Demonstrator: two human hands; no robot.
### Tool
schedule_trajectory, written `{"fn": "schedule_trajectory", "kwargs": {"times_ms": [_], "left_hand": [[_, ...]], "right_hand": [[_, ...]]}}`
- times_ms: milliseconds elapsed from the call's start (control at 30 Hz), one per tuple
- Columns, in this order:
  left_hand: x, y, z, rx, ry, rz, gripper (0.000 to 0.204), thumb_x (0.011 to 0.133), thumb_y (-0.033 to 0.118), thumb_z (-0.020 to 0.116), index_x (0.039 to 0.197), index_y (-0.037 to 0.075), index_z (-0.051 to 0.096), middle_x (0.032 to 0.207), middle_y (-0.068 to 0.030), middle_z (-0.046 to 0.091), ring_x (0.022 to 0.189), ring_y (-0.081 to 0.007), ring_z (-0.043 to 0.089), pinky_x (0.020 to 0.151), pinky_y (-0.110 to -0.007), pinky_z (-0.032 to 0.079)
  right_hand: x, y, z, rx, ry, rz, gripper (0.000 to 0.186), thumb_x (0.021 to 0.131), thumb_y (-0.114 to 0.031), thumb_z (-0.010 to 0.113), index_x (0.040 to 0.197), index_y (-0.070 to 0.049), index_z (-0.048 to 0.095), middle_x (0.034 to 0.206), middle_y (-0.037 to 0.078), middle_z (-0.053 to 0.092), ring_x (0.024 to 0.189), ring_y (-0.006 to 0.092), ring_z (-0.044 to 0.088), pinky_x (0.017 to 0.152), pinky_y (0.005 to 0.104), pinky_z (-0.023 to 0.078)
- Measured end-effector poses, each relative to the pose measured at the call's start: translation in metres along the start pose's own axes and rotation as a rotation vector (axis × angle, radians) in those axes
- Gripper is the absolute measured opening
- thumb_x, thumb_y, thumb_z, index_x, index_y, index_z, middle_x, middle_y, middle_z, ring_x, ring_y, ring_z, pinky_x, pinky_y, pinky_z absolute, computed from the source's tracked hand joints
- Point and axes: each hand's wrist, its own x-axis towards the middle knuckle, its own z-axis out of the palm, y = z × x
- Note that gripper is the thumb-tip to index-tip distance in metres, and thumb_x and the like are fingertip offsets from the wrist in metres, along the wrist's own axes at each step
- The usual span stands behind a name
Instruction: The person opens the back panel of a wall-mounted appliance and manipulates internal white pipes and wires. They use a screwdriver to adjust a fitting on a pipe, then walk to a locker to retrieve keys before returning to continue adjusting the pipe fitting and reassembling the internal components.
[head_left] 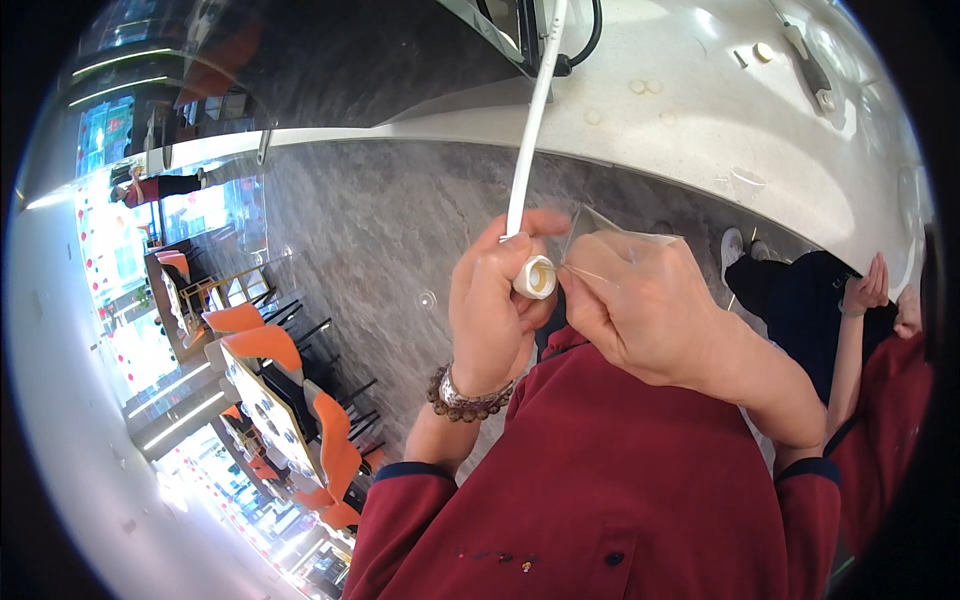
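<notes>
My left hand (490,305) is closed around a round white fitting (536,277), its open end facing me and yellowish inside. A slim white tube (534,130) runs from the top of the view down into that same hand. Whether the tube joins the fitting is hidden by the fingers. Just right of it, my right hand (655,300) is closed in a pinch near the fitting's mouth. A sheet of clear plastic film (610,228) sticks out above its knuckles, and a thin pale strip (590,272) shows by its fingertips. A beaded bracelet (465,400) circles my left wrist.
A white counter (690,110) curves across the top right, bearing a grey-handled tool (806,65), a small ring (763,52) and a screw-like piece (741,59). Another person's hand (868,287) rests at its edge. Orange chairs (262,345) surround tables at left.
</notes>
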Motion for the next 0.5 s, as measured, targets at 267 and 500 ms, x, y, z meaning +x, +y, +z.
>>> {"fn": "schedule_trajectory", "kwargs": {"times_ms": [267,500], "left_hand": [[0.001,0.000,0.014,0.094,0.081,0.031,0.024,0.102,0.027,0.045,0.087,0.008,0.048,0.066,0.0027,0.044,0.045,-0.0035,0.032,0.039,-0.022,0.022],[0.002,0.000,0.013,0.145,0.057,0.044,0.021,0.099,0.023,0.047,0.085,0.007,0.051,0.074,0.0042,0.044,0.063,-0.0034,0.040,0.053,-0.021,0.032]], "right_hand": [[0.003,-0.004,-0.005,-0.094,-0.053,0.037,0.017,0.085,-0.016,0.062,0.076,-0.004,0.055,0.063,0.012,0.059,0.054,0.0317,0.060,0.049,0.0414,0.049],[0.007,-0.002,-0.011,-0.131,-0.124,-0.019,0.015,0.082,-0.015,0.062,0.075,-0.003,0.056,0.063,0.013,0.059,0.054,0.0320,0.060,0.048,0.0418,0.048]]}}
